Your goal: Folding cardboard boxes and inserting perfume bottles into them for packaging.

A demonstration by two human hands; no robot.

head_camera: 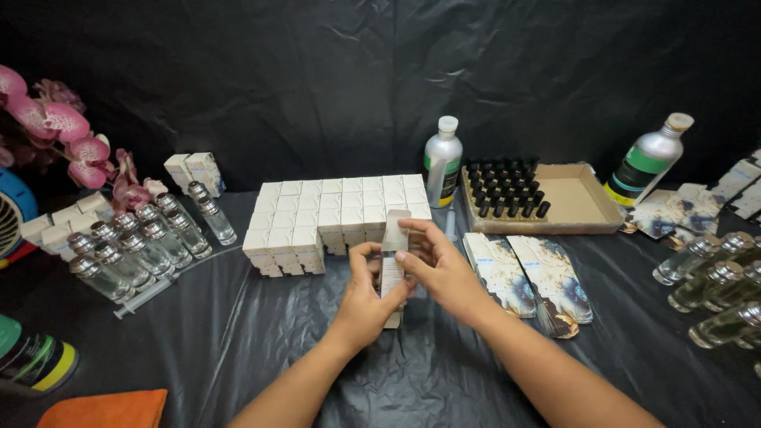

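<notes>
1. At the centre of the frame, the left hand point(363, 297) and the right hand point(438, 265) both grip one small white carton point(393, 261), a tall narrow cardboard box with its top flap standing open; fingers of both hands are curled and pinched around its sides.
2. Just behind the hands, a block of matching white cartons point(337, 210) stands in four staggered rows on the worktop point(238, 333), which is draped in crinkled, glossy black plastic sheeting.
3. At the left, about ten clear glass bottles point(143, 242) with silvery collars lie tilted in rows; one plastic syringe point(151, 295) lies in front of them.
4. In the upper right, a shallow brown cardboard tray point(583, 202) holds a cluster of small black caps point(507, 186), too many to count surely.
5. Two silvery metal bottles with green bands stand by it: one upright point(442, 162) to its left, one leaning point(648, 162) to its right.
6. Right of the hands lie two flat printed card sleeves point(527, 273).
7. Pink orchid blooms point(59, 127) fill the upper left.
8. An orange cloth point(107, 408) sits at the lower left.
</notes>
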